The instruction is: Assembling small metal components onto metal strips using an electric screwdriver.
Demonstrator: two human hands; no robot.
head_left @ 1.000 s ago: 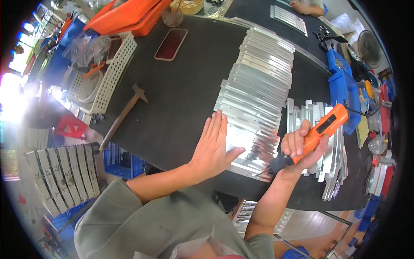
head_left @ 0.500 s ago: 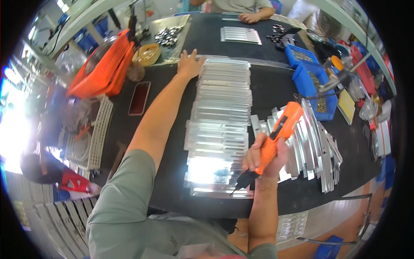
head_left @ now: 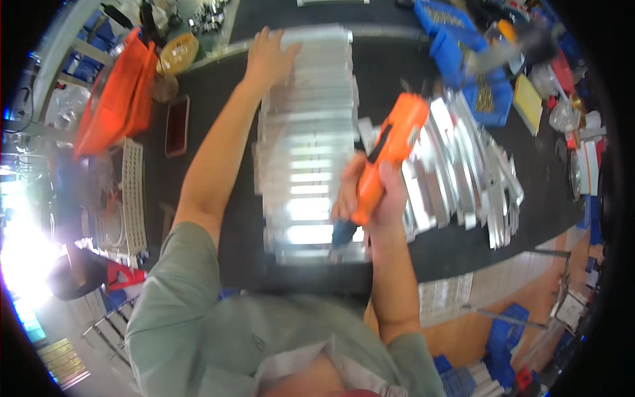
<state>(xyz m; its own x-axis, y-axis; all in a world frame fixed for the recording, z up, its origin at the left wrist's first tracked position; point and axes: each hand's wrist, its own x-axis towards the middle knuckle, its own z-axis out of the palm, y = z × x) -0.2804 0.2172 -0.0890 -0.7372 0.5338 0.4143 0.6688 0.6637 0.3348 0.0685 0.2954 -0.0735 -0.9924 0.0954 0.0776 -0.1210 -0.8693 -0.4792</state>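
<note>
The left hand [head_left: 270, 59], fingers apart, seemingly steadied the metal strips [head_left: 307, 129] on the table [head_left: 239, 225], while the right hand [head_left: 387, 204], fingers clamped around an orange power screwdriver [head_left: 398, 131], likely needed careful aim next.

Far right, flat black tabletop [head_left: 390, 63] lies free between the silver metal strip row [head_left: 309, 126] and rectangular blue plastic bins [head_left: 493, 120]; nearer, fanned silver metal strips [head_left: 456, 165] (unevenly splayed) obstruct.
</note>
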